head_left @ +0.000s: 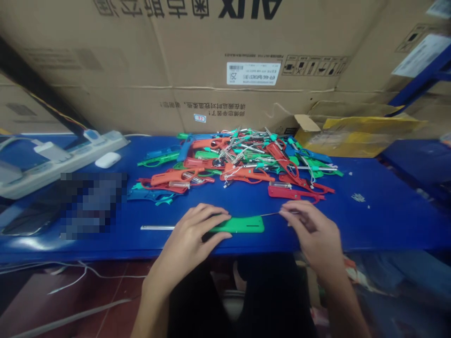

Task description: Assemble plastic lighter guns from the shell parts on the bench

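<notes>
A green long-necked lighter (244, 225) lies sideways near the table's front edge, its metal tube (155, 227) pointing left. Over its middle is my left hand (193, 230), thumb and fingers closed round the green body. To the right, my right hand (310, 225) pinches a thin, wire-like piece (269, 214) between its fingertips. This piece runs left to the upper right end of the green body; I cannot tell whether it touches it. The lighter's trigger part is hidden under my left hand. Behind both hands is a heap of lighter parts (246, 155) in red, orange, green and blue.
A white power strip (77, 159) with plugs, a white case (107, 160) and a dark phone (35, 211) lie at the left. Large cardboard (197, 56) stands behind the blue table (380, 206). An open carton (355, 134) sits back right, small white bits (358, 197) before it.
</notes>
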`<state>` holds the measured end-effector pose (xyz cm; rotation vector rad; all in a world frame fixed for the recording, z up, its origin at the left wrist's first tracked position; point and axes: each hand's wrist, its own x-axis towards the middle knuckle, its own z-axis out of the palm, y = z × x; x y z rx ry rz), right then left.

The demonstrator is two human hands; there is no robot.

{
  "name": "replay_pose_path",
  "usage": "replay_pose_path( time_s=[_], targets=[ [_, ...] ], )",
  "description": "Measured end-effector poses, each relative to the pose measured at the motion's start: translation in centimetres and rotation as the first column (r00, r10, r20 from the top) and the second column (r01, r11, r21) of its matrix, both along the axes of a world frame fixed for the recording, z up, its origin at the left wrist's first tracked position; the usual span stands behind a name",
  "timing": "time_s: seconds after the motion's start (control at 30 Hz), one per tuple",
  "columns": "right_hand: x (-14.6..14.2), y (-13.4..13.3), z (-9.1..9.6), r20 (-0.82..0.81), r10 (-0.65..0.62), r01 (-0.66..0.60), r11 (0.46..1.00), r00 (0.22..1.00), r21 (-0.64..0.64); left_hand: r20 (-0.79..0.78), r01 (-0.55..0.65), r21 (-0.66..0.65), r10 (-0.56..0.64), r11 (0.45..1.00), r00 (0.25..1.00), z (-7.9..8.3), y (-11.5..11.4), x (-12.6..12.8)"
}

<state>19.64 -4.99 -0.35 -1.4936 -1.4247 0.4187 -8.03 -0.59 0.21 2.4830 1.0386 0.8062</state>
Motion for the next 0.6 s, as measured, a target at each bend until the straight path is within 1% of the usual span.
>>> replay_pose_path(
  time_s=[0.07,0.17,0.27,0.47,0.6],
  targets=[
    [-1.01,0.55,0.25,0.088,0.11,-0.104,0.993,0.99,-0.062,-0.007,-0.003,-0.004,0.003,1.0,1.0,0.14,-0.07,0.05],
    [-1.4,1.16,0.57,0.15,0.189,-0.174,0.979,0.97,-0.108,-0.03,-0.001,-0.007,0.0,1.0,1.0,0.35,-0.21,0.1],
    [-1.35,1.26,0.52,0.162,0.203,-0.184,0.974,0.966,-0.129,-0.045,-0.004,-0.007,0.004,1.0,0.999,0.41,-0.3,0.1],
    [-1.19,1.05,0.22,0.184,0.185,-0.174,0.982,0.965,-0.074,-0.038,-0.023,-0.001,0.023,1.0,0.999,0.24,-0.22,0.13],
    [-1.16,0.97,0.37,0.2,0.188,-0.178,0.982,0.962,-0.066,-0.041,-0.019,-0.002,0.019,1.0,0.999,0.26,-0.21,0.14]
  ],
)
